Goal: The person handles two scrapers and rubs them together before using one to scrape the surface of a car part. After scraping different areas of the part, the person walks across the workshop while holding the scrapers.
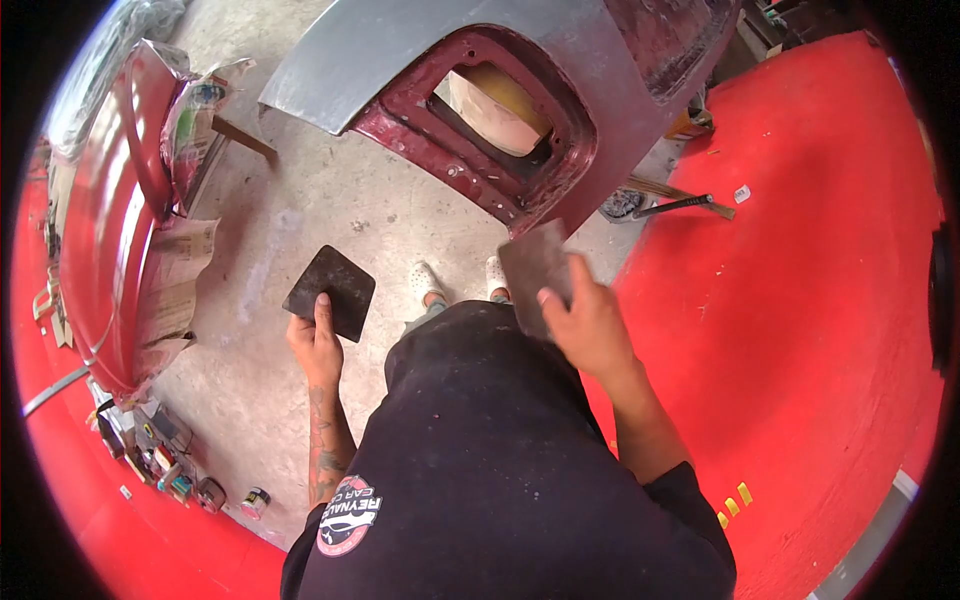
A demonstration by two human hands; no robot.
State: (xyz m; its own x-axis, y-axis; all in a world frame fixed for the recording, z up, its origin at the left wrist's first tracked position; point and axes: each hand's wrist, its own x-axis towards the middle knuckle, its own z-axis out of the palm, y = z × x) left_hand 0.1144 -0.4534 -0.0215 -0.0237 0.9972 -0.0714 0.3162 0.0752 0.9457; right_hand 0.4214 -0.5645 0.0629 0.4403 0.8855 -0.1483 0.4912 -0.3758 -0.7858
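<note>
- My left hand [315,345] has its fingers closed on a dark square sheet [336,292], thumb flat on top, held above the floor
- My right hand [592,322] grips a second dark sheet [533,280] between thumb and fingers, blurred, near the lower edge of the grey car panel [350,65]; whether they touch I cannot tell
- That panel has a maroon recess with an opening through it
- Below me I see a worn, stained concrete floor [240,290], with pale shoes [425,283] on it
- To my right spreads a red wall [780,300] with a small white label and yellow strips
- To my left stands a glossy red panel [105,220], paper along its edge
- At lower left, a small can [256,501] sits beside mixed tools [155,450]; its contents I cannot make out
</note>
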